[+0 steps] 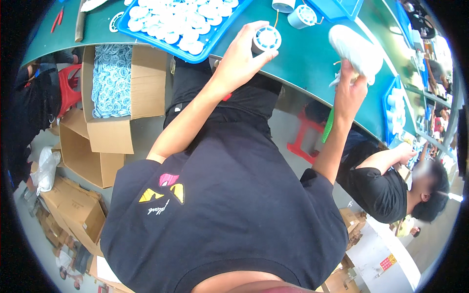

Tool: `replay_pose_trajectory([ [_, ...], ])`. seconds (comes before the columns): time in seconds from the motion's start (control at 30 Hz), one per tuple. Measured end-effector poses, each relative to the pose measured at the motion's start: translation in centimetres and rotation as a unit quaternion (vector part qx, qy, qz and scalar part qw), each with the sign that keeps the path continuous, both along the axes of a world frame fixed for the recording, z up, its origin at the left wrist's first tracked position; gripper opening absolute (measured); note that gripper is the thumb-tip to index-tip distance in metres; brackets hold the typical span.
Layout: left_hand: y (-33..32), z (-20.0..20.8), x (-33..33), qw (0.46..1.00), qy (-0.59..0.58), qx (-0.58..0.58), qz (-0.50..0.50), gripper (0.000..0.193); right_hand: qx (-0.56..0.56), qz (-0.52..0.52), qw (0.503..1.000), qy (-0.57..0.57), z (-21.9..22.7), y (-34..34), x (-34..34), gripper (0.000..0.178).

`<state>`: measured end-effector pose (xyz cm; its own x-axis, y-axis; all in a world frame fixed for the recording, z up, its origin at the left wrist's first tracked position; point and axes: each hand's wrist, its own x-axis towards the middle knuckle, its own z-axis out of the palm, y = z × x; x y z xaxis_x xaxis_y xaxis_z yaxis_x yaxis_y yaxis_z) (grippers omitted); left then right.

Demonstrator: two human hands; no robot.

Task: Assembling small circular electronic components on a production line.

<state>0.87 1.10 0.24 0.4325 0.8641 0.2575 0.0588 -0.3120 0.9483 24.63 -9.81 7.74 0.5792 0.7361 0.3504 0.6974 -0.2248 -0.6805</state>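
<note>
My left hand point(243, 56) is closed round a short white cylinder point(266, 39) with a slotted round end, held over the near edge of the green table. My right hand point(351, 88) grips a bulky, rounded white object point(357, 51) from below; its kind is not clear, and the fingers hide part of it. Just beyond the hands, another white cylinder point(302, 17) with a slotted end and a thin wire lies on the table. A blue tray point(198, 58) heaped with white round discs point(183, 22) sits beside my left hand.
An open carton point(149, 80) of pale blue rings stands below the table at the left. A blue tray point(389, 115) with white parts lies at the right, near a seated co-worker point(383, 183). A red stool point(304, 136) is under the table. Red-handled pliers point(57, 20) lie far left.
</note>
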Motion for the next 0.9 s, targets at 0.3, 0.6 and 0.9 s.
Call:
replay_pose_trajectory([
  [0.3,0.3,-0.7,-1.0,0.999,0.017,-0.001,-0.05,0.078,0.025,0.108,0.957,0.268,0.2,0.6,-4.9,0.036],
  [0.6,0.7,-1.0,-0.6,0.999,-0.03,0.03,-0.021,0.069,-0.033,0.108,0.983,0.146,-0.4,1.3,-5.0,0.036],
  [0.9,0.1,-1.5,0.3,0.996,-0.022,0.076,0.04,0.075,-0.098,0.142,0.983,0.064,-0.1,2.0,-5.7,0.043],
])
